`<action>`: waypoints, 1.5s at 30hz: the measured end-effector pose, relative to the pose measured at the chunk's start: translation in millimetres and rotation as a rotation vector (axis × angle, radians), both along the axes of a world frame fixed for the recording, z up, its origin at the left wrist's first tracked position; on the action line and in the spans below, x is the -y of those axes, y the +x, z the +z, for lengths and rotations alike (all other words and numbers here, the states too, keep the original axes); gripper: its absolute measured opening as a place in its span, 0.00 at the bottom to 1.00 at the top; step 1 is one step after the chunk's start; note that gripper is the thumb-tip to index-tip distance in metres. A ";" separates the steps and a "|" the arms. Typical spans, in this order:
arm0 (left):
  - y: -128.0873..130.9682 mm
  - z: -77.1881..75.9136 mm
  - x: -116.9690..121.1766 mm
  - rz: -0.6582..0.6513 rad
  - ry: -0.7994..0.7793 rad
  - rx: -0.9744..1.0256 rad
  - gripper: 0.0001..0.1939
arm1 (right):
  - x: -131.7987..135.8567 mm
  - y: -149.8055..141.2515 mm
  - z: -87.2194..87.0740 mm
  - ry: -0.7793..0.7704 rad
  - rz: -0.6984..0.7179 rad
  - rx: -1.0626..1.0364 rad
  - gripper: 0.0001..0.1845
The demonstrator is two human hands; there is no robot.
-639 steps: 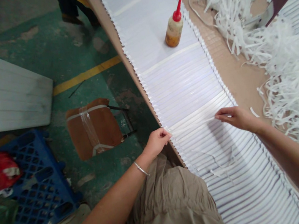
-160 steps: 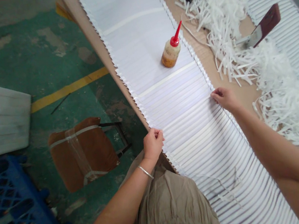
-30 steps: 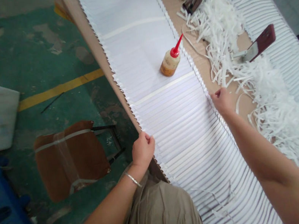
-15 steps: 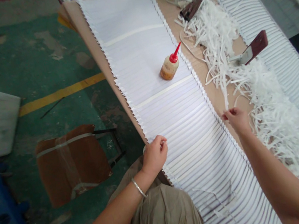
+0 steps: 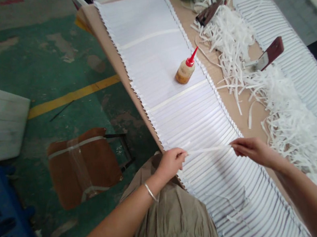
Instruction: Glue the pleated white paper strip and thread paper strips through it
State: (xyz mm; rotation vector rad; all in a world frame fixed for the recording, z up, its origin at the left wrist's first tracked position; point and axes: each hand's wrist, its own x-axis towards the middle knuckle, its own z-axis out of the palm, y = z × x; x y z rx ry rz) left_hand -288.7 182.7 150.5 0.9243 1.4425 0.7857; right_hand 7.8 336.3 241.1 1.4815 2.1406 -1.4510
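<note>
A narrow white strip [image 5: 208, 149] is stretched level between my two hands, above a long ribbed white sheet [image 5: 155, 66] with notched edges. My left hand [image 5: 173, 160] pinches its left end near the sheet's left edge. At the other end, my right hand [image 5: 250, 151] pinches the strip close to the sheet's right edge. Ridges run across the sheet, closely spaced toward me. On the sheet beyond my hands stands a small bottle [image 5: 185, 71] with a red pointed nozzle and amber liquid inside. A few loose thin pieces [image 5: 235, 207] lie on the nearer part.
Right of the sheet, a heap of white strips [image 5: 301, 130] covers much of the brown tabletop [image 5: 235, 101]. A brown-handled tool [image 5: 270, 54] rests on the heap. Beyond it lies another ribbed sheet [image 5: 276, 20]. A brown padded stool [image 5: 84, 168] and blue plastic pallet [image 5: 6, 231] are at left.
My right hand has come from beside the strip heap to over the sheet's right edge, bringing a strip. My left hand now grips its other end. The view has shifted slightly.
</note>
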 end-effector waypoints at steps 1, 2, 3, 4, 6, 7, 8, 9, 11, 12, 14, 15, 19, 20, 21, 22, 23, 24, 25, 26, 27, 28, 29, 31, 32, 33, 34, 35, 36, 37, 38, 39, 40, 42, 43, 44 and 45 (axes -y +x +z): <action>-12.2 -5.6 4.7 0.070 -0.044 -0.003 0.13 | -12.4 2.3 -8.1 0.033 -0.036 0.009 0.27; -22.1 -10.1 8.4 0.133 -0.078 -0.003 0.12 | -24.0 2.5 -17.1 0.066 -0.075 0.017 0.28; -29.4 -13.7 10.7 0.189 -0.102 0.001 0.12 | -34.7 0.9 -26.3 0.096 -0.119 0.017 0.29; -34.3 -16.6 11.6 0.234 -0.118 0.009 0.12 | -44.6 -2.2 -35.1 0.121 -0.163 0.009 0.30; -38.2 -21.4 9.8 0.307 -0.133 0.020 0.12 | -62.7 -10.6 -50.6 0.161 -0.240 -0.025 0.32; -38.3 -23.6 7.5 0.338 -0.134 0.016 0.11 | -71.3 -14.7 -57.0 0.179 -0.264 -0.040 0.32; -37.7 -25.9 4.7 0.365 -0.131 0.006 0.11 | -79.8 -18.2 -62.5 0.198 -0.276 -0.047 0.31; -37.1 -28.1 1.7 0.389 -0.128 -0.010 0.10 | -88.1 -20.8 -67.4 0.220 -0.282 -0.048 0.31; -36.2 -32.3 -4.4 0.425 -0.123 -0.042 0.09 | -104.2 -23.8 -75.9 0.259 -0.290 -0.050 0.28; -36.1 -34.0 -7.2 0.439 -0.122 -0.057 0.09 | -111.6 -24.5 -79.8 0.275 -0.298 -0.053 0.27; -36.5 -36.3 -12.3 0.466 -0.121 -0.088 0.08 | -124.4 -25.1 -87.5 0.296 -0.336 -0.067 0.24; -36.8 -37.0 -14.5 0.479 -0.120 -0.106 0.08 | -129.6 -25.4 -91.4 0.303 -0.360 -0.077 0.23; -36.9 -38.6 -20.3 0.503 -0.116 -0.147 0.09 | -143.7 -29.3 -106.6 0.306 -0.425 -0.124 0.21; -36.5 -38.9 -21.0 0.503 -0.115 -0.149 0.09 | -145.8 -30.9 -110.2 0.300 -0.433 -0.137 0.21; -36.1 -39.1 -21.4 0.505 -0.112 -0.152 0.09 | -147.6 -32.8 -113.7 0.296 -0.442 -0.150 0.21; -35.5 -39.3 -21.7 0.510 -0.110 -0.158 0.09 | -149.0 -34.9 -117.1 0.294 -0.453 -0.162 0.21; -34.9 -39.3 -21.8 0.514 -0.109 -0.164 0.09 | -150.1 -37.1 -120.2 0.298 -0.464 -0.169 0.21; -34.3 -39.3 -22.0 0.517 -0.110 -0.170 0.09 | -150.9 -39.1 -123.1 0.306 -0.473 -0.172 0.21; -33.8 -39.2 -22.1 0.519 -0.113 -0.176 0.09 | -151.4 -41.1 -125.8 0.316 -0.479 -0.169 0.21; -33.4 -39.1 -22.3 0.519 -0.117 -0.182 0.10 | -151.7 -42.8 -128.2 0.326 -0.484 -0.164 0.20; -33.1 -39.0 -22.4 0.518 -0.122 -0.187 0.10 | -151.8 -44.2 -130.3 0.336 -0.487 -0.157 0.20; -32.9 -39.0 -22.6 0.516 -0.127 -0.192 0.10 | -151.9 -45.3 -132.1 0.343 -0.487 -0.149 0.18; -32.8 -39.2 -22.7 0.512 -0.129 -0.195 0.11 | -151.9 -46.2 -133.6 0.352 -0.485 -0.139 0.17; -32.7 -40.0 -22.9 0.502 -0.128 -0.203 0.11 | -152.0 -47.5 -135.9 0.373 -0.476 -0.113 0.16; -32.7 -40.6 -22.9 0.496 -0.126 -0.207 0.11 | -152.2 -48.2 -136.8 0.386 -0.470 -0.096 0.15; -32.6 -41.3 -22.9 0.488 -0.125 -0.213 0.11 | -152.4 -49.1 -137.6 0.402 -0.463 -0.076 0.15; -32.5 -42.2 -22.9 0.481 -0.124 -0.221 0.11 | -152.6 -50.2 -138.3 0.418 -0.454 -0.055 0.14; -32.4 -43.1 -22.9 0.476 -0.124 -0.233 0.11 | -152.9 -51.6 -138.9 0.434 -0.445 -0.033 0.14; -32.2 -43.9 -23.0 0.473 -0.127 -0.250 0.11 | -153.1 -53.1 -139.5 0.451 -0.435 -0.012 0.13; -32.0 -44.8 -23.1 0.471 -0.131 -0.269 0.11 | -153.1 -54.9 -139.8 0.469 -0.425 0.007 0.12; -31.7 -45.5 -23.4 0.469 -0.136 -0.291 0.11 | -153.0 -56.6 -140.0 0.486 -0.414 0.025 0.11; -31.5 -46.1 -23.7 0.466 -0.140 -0.312 0.11 | -152.7 -58.3 -139.8 0.503 -0.404 0.041 0.10; -31.3 -46.5 -24.0 0.462 -0.143 -0.332 0.11 | -152.2 -59.9 -139.4 0.519 -0.395 0.055 0.10; -31.1 -46.7 -24.9 0.453 -0.147 -0.363 0.11 | -150.8 -62.1 -137.7 0.542 -0.383 0.077 0.10; -31.1 -46.6 -25.3 0.449 -0.149 -0.376 0.11 | -150.1 -62.7 -136.6 0.552 -0.380 0.088 0.10; -31.0 -46.5 -25.7 0.446 -0.153 -0.390 0.11 | -149.4 -63.1 -135.8 0.562 -0.376 0.101 0.10; -31.0 -46.3 -26.2 0.444 -0.158 -0.405 0.11 | -148.7 -63.3 -135.2 0.573 -0.369 0.114 0.10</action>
